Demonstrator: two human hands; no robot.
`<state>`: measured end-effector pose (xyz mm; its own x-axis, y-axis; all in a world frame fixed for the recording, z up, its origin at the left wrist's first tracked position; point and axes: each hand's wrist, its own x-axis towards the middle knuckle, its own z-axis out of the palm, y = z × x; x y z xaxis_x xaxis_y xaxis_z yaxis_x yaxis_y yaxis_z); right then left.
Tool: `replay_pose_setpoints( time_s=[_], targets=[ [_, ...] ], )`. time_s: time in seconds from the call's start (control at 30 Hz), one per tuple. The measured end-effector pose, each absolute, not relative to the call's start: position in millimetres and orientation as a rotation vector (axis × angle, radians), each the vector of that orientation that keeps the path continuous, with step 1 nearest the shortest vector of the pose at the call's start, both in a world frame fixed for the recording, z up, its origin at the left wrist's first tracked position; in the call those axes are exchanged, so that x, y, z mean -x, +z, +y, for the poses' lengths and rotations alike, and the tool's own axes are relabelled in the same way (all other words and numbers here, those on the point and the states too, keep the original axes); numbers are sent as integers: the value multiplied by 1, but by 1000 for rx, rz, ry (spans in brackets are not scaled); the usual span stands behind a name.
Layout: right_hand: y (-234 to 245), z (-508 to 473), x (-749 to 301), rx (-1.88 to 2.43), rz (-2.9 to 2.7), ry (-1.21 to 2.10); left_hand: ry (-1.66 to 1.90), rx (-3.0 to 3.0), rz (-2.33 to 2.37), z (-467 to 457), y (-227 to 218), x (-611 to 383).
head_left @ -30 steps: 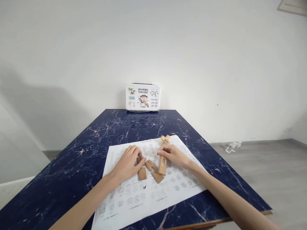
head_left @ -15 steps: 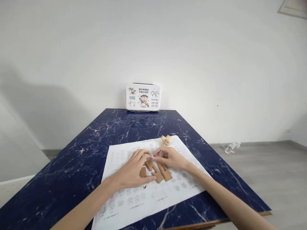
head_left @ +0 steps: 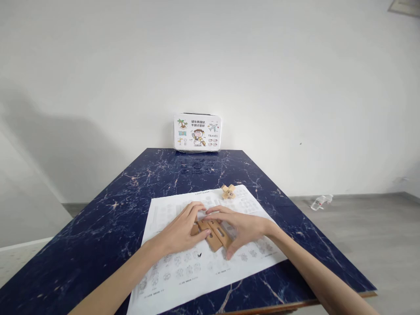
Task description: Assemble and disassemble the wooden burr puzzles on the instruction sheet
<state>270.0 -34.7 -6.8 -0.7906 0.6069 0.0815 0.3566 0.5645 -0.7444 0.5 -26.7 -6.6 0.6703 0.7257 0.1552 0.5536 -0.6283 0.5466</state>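
Flat wooden puzzle pieces lie side by side on a printed sheet. The piece marked 2 has a long slot. To its left is another notched piece, and a third piece is partly covered. My left hand curves around the left pieces, its thumb on the notched piece and its fingers at the top ends. My right hand spans the piece marked 2, fingers at its top and thumb by its lower end. Some fingertip contacts are hidden.
An assembled wooden cross-shaped puzzle stands at the sheet's far right. A white cartoon-printed case is against the wall at the far end of the blue marbled table. A clear plastic bottle lies on the floor at right.
My right hand has opened from a pinch at the top to a wide span over the piece marked 2. The slotted pieces now sit closer together. My left hand has barely moved.
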Motion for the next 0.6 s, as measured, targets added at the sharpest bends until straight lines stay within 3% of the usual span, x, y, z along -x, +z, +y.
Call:
replay_pose_setpoints(
  time_s=[0.6],
  targets=[
    [-22,-40,-241,992,-2273,619,642,-2436,1251,-13,-20,7]
  ],
)
